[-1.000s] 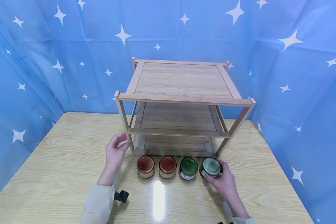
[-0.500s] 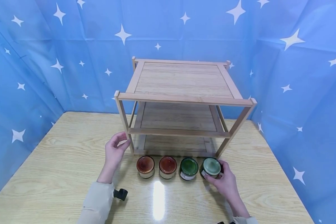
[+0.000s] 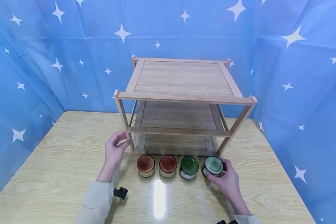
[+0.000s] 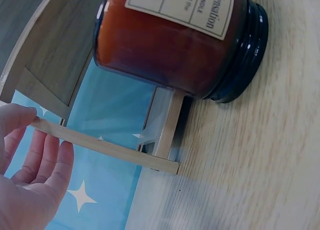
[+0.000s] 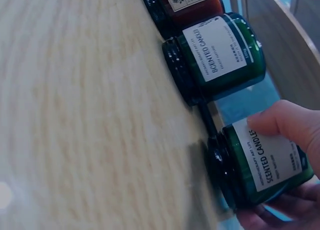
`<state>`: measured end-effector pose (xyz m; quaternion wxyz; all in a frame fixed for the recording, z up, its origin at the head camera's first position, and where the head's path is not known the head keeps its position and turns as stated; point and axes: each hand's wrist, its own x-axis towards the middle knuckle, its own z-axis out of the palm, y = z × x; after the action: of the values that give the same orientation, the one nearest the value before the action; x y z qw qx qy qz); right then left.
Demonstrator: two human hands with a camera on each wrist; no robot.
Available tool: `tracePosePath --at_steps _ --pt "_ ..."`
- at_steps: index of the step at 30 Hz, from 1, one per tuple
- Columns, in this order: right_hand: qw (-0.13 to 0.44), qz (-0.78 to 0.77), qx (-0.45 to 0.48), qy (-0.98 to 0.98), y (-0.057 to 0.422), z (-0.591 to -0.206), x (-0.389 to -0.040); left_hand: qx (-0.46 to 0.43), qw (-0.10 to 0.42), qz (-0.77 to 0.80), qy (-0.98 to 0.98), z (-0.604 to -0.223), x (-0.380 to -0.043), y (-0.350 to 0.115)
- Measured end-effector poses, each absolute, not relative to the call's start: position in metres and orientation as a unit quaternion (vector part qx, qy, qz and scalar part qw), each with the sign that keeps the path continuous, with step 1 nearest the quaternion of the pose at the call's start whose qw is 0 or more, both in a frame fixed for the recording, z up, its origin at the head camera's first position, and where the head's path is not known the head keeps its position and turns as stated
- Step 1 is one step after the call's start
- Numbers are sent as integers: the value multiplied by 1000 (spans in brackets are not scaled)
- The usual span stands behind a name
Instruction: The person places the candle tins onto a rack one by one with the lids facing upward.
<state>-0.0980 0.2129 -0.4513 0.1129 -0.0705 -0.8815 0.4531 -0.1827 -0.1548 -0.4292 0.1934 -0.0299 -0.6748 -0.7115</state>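
In the head view my left hand (image 3: 115, 148) is at the front left leg of a wooden shelf rack (image 3: 182, 98). Thumb and fingers pinch that leg (image 4: 100, 144) in the left wrist view. My right hand (image 3: 226, 179) grips a pale-topped green candle jar (image 3: 213, 165), thumb across its "Scented Candles" label (image 5: 267, 152) and fingers round the far side. To its left stands a darker green candle jar (image 3: 189, 165). Two amber candle jars, one in the middle (image 3: 168, 164) and one at the left (image 3: 146, 164), complete the row. Their dark lids face down against the table.
The rack has three tiers, with its lowest front rail (image 3: 173, 152) just behind the jars. A light wood table (image 3: 58, 174) lies under everything. Blue star-patterned cloth (image 3: 86, 46) hangs behind and at both sides.
My right hand and the green candle jar it holds have shifted slightly right, widening the gap to the darker green jar. My left hand stays at the rack leg.
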Motion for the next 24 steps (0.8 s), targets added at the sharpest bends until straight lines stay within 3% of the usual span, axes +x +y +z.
tracePosePath --at_steps 24 --pt "194 447 -31 -873 214 -401 -91 -31 193 -720 -666 -429 -182 -154"
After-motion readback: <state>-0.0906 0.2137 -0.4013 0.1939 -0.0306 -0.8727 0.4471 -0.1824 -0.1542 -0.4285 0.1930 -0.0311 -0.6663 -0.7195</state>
